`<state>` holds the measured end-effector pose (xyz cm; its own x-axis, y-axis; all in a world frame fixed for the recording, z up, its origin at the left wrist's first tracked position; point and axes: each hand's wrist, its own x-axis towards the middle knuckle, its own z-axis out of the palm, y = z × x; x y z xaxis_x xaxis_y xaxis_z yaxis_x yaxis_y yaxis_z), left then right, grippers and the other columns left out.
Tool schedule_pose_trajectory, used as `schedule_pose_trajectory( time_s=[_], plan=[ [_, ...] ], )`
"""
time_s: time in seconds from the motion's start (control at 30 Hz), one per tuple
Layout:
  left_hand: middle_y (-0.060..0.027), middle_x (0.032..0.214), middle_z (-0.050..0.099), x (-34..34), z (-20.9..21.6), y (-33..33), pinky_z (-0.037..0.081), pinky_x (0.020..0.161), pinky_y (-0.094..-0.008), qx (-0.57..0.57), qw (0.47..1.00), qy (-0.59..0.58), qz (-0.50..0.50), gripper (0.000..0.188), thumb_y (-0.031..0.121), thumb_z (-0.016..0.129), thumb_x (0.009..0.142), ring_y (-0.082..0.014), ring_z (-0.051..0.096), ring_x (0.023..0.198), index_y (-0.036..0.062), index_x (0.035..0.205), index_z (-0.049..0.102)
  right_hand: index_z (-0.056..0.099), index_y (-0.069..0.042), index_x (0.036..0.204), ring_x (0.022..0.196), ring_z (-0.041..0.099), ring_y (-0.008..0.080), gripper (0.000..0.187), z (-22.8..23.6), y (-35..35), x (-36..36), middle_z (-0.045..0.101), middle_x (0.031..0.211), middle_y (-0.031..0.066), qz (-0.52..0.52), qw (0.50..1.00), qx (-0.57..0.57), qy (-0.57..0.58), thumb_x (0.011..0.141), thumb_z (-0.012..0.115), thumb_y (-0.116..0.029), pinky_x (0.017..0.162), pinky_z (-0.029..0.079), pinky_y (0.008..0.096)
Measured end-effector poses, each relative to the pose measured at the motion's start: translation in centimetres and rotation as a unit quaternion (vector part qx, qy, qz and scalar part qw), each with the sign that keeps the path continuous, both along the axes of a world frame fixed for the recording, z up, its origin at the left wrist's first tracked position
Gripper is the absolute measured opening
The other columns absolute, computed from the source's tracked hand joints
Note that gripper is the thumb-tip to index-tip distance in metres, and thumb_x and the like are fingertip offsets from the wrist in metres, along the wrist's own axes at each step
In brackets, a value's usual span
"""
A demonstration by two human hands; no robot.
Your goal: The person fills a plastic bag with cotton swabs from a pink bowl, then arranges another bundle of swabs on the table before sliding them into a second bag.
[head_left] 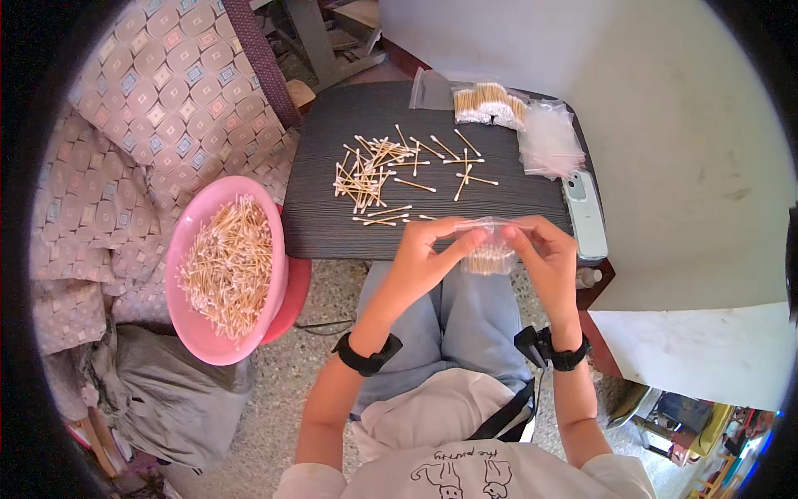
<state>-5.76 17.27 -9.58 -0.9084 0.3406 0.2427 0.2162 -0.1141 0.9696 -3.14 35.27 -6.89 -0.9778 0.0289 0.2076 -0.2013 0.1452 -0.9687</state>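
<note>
Between my two hands hangs a clear plastic bag (pixel 488 259) packed with cotton swabs, held just off the table's near edge, above my lap. My left hand (pixel 432 254) pinches the bag's top edge on one side, thumb against fingers. On the other side my right hand (pixel 540 247) pinches the same edge. Loose cotton swabs (pixel 370 170) lie scattered on the dark table (pixel 320 237) beyond my hands. At the far side sit filled bags of cotton swabs (pixel 489 104), beside a stack of flat clear bags (pixel 550 140).
A pink basin (pixel 176 279) heaped with cotton swabs stands left of the table on a red support (pixel 293 303). A white phone (pixel 587 218) lies at the table's right edge. A patterned sofa (pixel 174 91) is on the left, a pale wall (pixel 665 125) on the right.
</note>
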Motion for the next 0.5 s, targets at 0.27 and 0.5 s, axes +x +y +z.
schedule_pose_trajectory(
  time_s=[0.27, 0.5],
  plan=[
    [-0.0052, 0.109, 0.065, -1.3, -1.3, 2.7, 0.047, 0.088, -0.0386, -0.148, 0.923, 0.335, 0.115, 0.035, -0.001, 0.067, 0.072, -0.0271, 0.058, 0.108, 0.0083, 0.105, 0.067, 0.067, 0.001, 0.092, 0.081, 0.063, 0.0200, 0.014, -0.9, 1.8, -1.8, 0.065, 0.099, 0.0116, -0.063, 0.984, 0.119, 0.117, 0.078, 0.065, 0.003, 0.071, 0.050, 0.0277],
    [-0.0052, 0.112, 0.061, 0.7, -4.6, 4.9, 0.046, 0.087, -0.0391, -0.214, 0.920, 0.301, 0.132, 0.026, 0.010, 0.075, 0.069, -0.0288, 0.055, 0.108, 0.0087, 0.094, 0.068, 0.068, -0.001, 0.093, 0.088, 0.065, 0.0231, 0.017, -4.1, 5.4, 0.3, 0.065, 0.103, 0.0122, -0.013, 0.959, 0.256, 0.120, 0.076, 0.068, 0.001, 0.074, 0.051, 0.0298]
  ],
)
